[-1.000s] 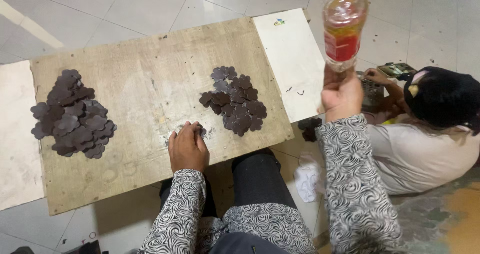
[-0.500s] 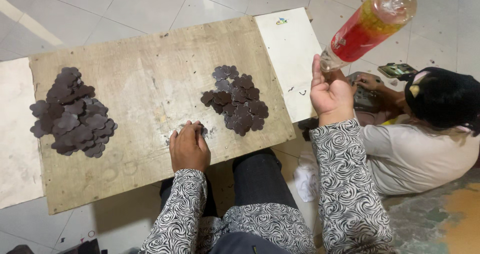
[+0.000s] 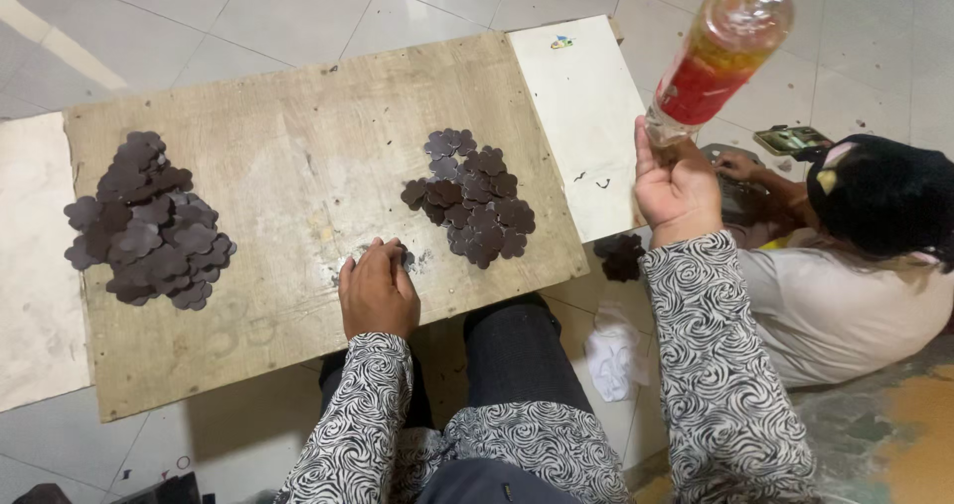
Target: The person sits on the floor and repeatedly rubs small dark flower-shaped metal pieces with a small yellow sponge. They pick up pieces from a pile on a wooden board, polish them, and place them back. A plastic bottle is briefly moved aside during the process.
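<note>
Plywood board point(image 3: 298, 166) across lap; tilted bottle point(image 3: 717, 62), neck down, base up-right, clamped at neck in raised right hand point(image 3: 678, 188); left hand point(image 3: 378, 290) closed, knuckles up, on board near central pile of dark flower-shaped cutouts point(image 3: 472, 198).

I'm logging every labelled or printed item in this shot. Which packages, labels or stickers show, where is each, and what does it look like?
Bottle: held up by the right hand, upper right; clear, inverted and tilted, yellow-orange liquid, red label band.
Small sticker: top of the white board, right of the wooden board; tiny, blue and yellow.
Flat packet: on the floor, far right; rectangular, greenish, too small to tell more.
</note>
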